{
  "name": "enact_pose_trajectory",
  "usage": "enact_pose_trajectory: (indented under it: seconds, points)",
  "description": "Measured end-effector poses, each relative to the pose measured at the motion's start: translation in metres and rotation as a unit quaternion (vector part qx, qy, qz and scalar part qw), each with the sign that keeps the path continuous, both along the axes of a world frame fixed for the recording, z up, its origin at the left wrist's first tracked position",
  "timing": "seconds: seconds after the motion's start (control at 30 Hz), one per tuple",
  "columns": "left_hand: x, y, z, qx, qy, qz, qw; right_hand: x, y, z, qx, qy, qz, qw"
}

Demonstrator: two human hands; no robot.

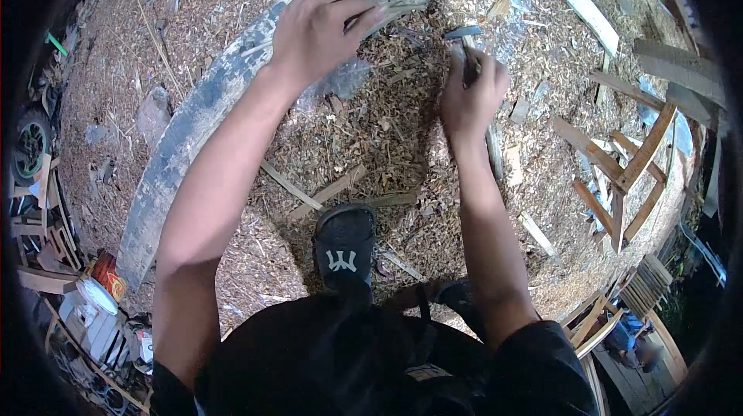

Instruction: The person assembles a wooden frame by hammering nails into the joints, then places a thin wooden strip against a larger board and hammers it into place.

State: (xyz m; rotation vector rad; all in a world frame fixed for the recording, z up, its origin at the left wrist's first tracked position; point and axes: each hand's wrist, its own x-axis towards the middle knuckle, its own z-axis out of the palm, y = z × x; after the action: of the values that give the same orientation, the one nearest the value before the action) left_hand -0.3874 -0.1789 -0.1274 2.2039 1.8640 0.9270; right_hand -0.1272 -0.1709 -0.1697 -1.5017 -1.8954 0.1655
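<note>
A long weathered plank (193, 118) with flaking grey-blue paint curves across the ground in the fisheye view. Over its upper part is my left hand (321, 33), its fingers bent and drawn together. Whatever may be between those fingertips is too small to make out. My right hand (474, 95) is wrapped round the handle of a small hammer (463, 31), whose dark head points up just beyond my fingers. The hammer is to the right of the plank's end, above ground covered in wood chips.
A slipper (346, 242) on my foot stands on the chips, near loose wood strips (329, 191). To the right lies a wooden frame (623, 176), with boards (681, 71) behind it. A wheel (31, 145) and piled scraps line the left edge. A person (646, 354) is at lower right.
</note>
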Motion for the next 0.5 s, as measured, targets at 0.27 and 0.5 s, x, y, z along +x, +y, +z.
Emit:
enact_pose_trajectory:
  seconds: [0.27,0.5]
  points:
    - [0.005,-0.011,-0.011,0.019,0.025,0.008,0.999,0.065,-0.017,0.014,-0.235,-0.102,-0.042,0.966]
    - [0.007,-0.011,-0.012,0.011,0.007,0.020,1.000,0.049,-0.012,0.079,-0.357,0.215,-0.004,0.909]
